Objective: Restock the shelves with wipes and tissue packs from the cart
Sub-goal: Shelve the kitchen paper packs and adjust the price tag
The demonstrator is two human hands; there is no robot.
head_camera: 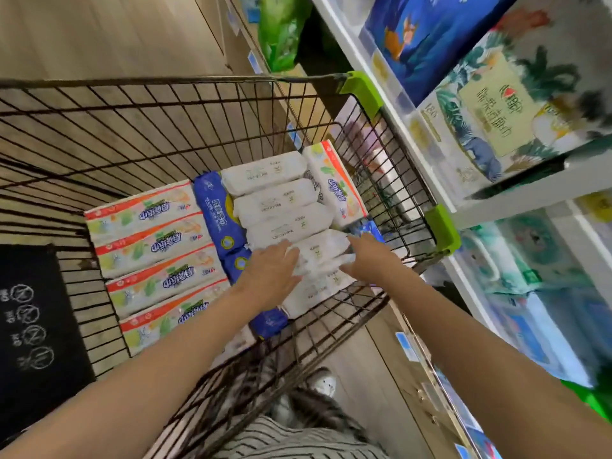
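1. The left hand (271,276) is lying flat, fingers spread, on a white wipes pack (318,256) near the right side of the wire cart (165,104).
2. The right hand (371,256) is pressing the same pack's other end, fingers loose, gripping nothing.
3. More white packs are lying beyond it in a row; orange-striped tissue packs (152,246) are sitting left.
4. Shelves (516,193) are standing just right of the cart.
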